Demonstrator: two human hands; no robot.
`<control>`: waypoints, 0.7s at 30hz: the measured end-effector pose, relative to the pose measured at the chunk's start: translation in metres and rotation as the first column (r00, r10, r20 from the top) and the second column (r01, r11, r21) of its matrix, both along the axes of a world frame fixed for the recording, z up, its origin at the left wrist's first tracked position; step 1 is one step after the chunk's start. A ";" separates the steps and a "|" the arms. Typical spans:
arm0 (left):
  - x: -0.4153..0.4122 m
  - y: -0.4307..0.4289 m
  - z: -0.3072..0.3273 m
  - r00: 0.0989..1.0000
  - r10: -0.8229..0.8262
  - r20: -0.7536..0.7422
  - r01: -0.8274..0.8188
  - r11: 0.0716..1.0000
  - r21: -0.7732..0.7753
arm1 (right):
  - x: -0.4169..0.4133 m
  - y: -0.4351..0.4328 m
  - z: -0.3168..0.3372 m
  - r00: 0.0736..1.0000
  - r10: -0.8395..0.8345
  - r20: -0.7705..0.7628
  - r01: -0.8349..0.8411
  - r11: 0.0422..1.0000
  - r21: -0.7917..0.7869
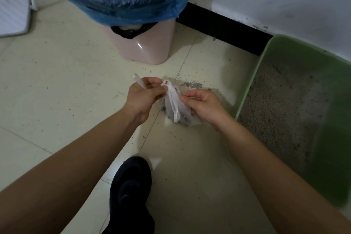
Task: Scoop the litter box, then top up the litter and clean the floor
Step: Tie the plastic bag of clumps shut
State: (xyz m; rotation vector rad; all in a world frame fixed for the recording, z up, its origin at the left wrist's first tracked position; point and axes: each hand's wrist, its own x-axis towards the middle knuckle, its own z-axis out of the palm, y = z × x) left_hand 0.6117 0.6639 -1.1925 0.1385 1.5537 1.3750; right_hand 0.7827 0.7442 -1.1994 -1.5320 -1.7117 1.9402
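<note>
A small white plastic bag [175, 107] with dark clumps inside hangs above the floor between my hands. My left hand [145, 97] pinches the bag's gathered top and also holds a pale slim handle [139, 82] that sticks up behind the fingers. My right hand [205, 105] pinches the bag's right side with curled fingers. The green litter box [250, 81] with grey litter stands on the right against the wall. A small pile of spilled litter [191, 84] lies on the tiles just behind the bag.
A pink bin [150, 47] lined with a blue bag [133, 2] stands ahead. Litter grains are scattered over the cream floor tiles [57, 81]. My black shoe [131, 182] is below the hands. A white rack [13, 15] sits at far left; a black skirting [224, 26] runs along the wall.
</note>
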 end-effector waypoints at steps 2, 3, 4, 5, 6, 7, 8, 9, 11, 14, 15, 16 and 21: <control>0.002 0.000 -0.002 0.999 0.021 -0.038 -0.021 1.000 -0.008 | 0.002 0.002 0.000 0.999 0.042 0.011 -0.042 0.999 0.006; 0.002 0.000 -0.003 0.998 0.024 -0.061 -0.025 1.000 -0.014 | 0.003 0.002 0.001 0.998 0.057 0.009 -0.057 0.998 0.002; 0.003 0.001 -0.003 0.997 0.021 -0.080 -0.023 1.000 -0.016 | 0.003 0.003 0.002 0.998 0.065 0.007 -0.064 0.998 -0.003; 0.003 0.001 -0.004 0.995 0.018 -0.093 -0.020 1.000 -0.015 | 0.003 0.005 0.002 0.998 0.065 0.006 -0.065 0.998 0.001; 0.002 0.001 -0.003 0.995 0.015 -0.097 -0.016 1.000 -0.009 | 0.002 0.007 0.002 0.999 0.053 0.010 -0.053 0.998 0.026; 0.002 0.001 -0.003 0.996 0.014 -0.092 -0.014 1.000 0.001 | 0.001 0.009 0.002 1.000 0.027 0.014 -0.028 0.997 0.068; 0.001 0.001 -0.001 0.996 0.011 -0.084 -0.009 1.000 0.016 | 0.000 0.011 0.002 1.000 0.003 0.014 -0.005 0.993 0.119; 0.000 0.001 0.000 0.996 -0.002 -0.086 0.004 1.000 0.029 | -0.002 0.014 0.003 1.000 -0.003 0.007 0.002 0.985 0.171; 0.001 0.002 0.003 0.992 -0.048 -0.119 0.053 0.998 0.039 | -0.006 0.020 0.008 0.998 0.063 -0.020 -0.056 0.966 0.252; 0.003 0.004 0.006 0.982 -0.101 -0.161 0.111 0.993 0.049 | -0.011 0.025 0.012 0.978 0.204 -0.031 -0.186 0.937 0.296; 0.003 0.004 0.007 0.978 -0.116 -0.171 0.127 0.991 0.050 | -0.012 0.026 0.012 0.974 0.223 -0.027 -0.204 0.930 0.306; 0.004 0.004 0.008 0.975 -0.132 -0.180 0.143 0.988 0.051 | -0.012 0.028 0.012 0.974 0.227 -0.017 -0.209 0.923 0.324; 0.001 0.001 0.010 0.964 -0.152 -0.216 0.168 0.984 0.057 | -0.008 0.036 0.017 0.948 0.306 0.081 -0.311 0.846 0.433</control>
